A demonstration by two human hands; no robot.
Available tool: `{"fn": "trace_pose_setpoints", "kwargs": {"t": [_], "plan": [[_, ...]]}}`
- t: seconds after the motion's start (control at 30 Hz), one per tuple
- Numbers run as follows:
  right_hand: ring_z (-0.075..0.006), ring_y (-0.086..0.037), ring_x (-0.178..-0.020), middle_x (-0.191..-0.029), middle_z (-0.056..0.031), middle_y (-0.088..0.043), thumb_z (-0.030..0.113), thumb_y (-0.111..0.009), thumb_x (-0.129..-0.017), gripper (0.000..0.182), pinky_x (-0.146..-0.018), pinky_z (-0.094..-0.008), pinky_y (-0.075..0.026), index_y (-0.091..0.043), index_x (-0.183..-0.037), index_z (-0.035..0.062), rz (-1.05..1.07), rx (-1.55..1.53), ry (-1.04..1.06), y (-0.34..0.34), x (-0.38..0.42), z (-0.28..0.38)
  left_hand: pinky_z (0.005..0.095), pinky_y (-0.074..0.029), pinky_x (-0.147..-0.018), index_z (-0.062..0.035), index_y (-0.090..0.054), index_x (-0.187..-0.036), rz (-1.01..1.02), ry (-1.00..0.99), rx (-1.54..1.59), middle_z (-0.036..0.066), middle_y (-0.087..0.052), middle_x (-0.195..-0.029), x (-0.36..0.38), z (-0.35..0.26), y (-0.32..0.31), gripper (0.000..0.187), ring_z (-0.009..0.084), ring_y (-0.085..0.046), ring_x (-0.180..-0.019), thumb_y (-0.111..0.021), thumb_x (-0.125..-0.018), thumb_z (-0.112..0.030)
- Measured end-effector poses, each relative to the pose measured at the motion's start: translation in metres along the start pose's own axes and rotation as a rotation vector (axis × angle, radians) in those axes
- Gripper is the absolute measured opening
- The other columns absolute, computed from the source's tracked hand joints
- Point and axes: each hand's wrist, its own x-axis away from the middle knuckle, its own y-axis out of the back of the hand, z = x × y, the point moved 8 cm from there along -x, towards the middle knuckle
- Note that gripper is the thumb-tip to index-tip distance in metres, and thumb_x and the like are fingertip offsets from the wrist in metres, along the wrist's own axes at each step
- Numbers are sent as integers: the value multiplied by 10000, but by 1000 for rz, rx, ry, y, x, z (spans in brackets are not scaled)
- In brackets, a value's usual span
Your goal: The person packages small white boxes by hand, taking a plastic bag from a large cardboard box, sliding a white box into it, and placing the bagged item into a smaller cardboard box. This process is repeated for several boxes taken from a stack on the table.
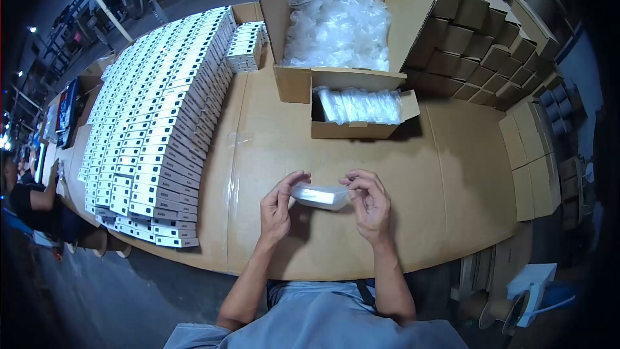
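A small clear plastic packet (321, 197) is held up between my two hands, over the cardboard-covered table. At its left end, the thumb and fingers of my left hand (279, 210) are closed on it. My right hand (370, 205) pinches the packet's right end with thumb and fingertips. Beyond my hands stands an open small carton (354, 131) filled with a row of similar clear packets (361, 106). Behind that, a large open box (294, 84) holds a heap of loose clear plastic bags (339, 29).
Stacked small white boxes (161, 116) cover the table's left side. Brown cartons (478, 45) are piled at the back right, with more cartons (533, 161) along the right edge. Another person (42, 197) is at the far left. A white object (533, 284) stands at lower right.
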Motion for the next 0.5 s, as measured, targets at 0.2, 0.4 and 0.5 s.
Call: {"fn": "trace_pose_setpoints", "kwargs": {"t": [0.2,0.4,0.5], "plan": [[-184,-691,-1013,-1154,-128,-651,-40,-553,-1000,71,-855,-291,-546,-573,-1066,-23,-19,-188,-112,1,5,-14,398,-497,-1052,48,-550,-1381,50,-34,186,180,-572,-1392,0,1,-7,580,296,-587,-1272,-607,-1018,-400],[-116,-610,-919,-1156,-136,-664,-4,-545,-1020,51,-819,-264,-520,-569,-1063,-13,-40,-130,-134,1,8,-19,400,-480,-1057,-20,-544,-1420,245,-203,-464,172,-574,-1412,19,-5,-15,816,305,-564,-1307,-919,-723,-221],[-129,-625,-937,-1174,-132,-660,5,-539,-1027,54,-837,-272,-521,-562,-1073,-10,-35,-170,-167,-2,8,-25,343,-541,-929,-1,-715,-1210,27,-138,-313,154,-688,-1241,20,16,-6,333,264,-671,-1129,-754,-885,-56]]}}
